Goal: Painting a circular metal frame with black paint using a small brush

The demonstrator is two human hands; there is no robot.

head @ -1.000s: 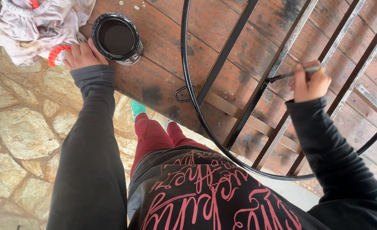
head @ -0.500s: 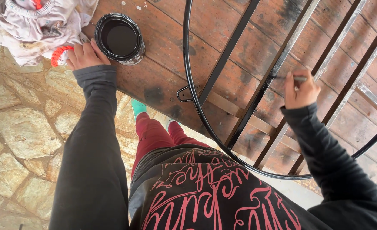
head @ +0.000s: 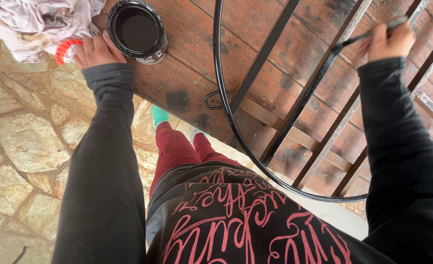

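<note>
The right hand [head: 391, 43], gripping the brush [head: 360, 35], has moved up the black bar [head: 308, 95] (painting continues); the left hand [head: 95, 50] stays curled beside the can [head: 137, 30] on the surface [head: 187, 78].

Black paint can [head: 137, 30], reddish-brown table [head: 187, 73]

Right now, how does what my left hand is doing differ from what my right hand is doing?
The left hand rests flat on the wooden table, touching the open paint can; the right hand is raised over the black metal frame. The left hand grips nothing; the right hand pinches a thin paintbrush. Both come out of dark long sleeves.
</note>
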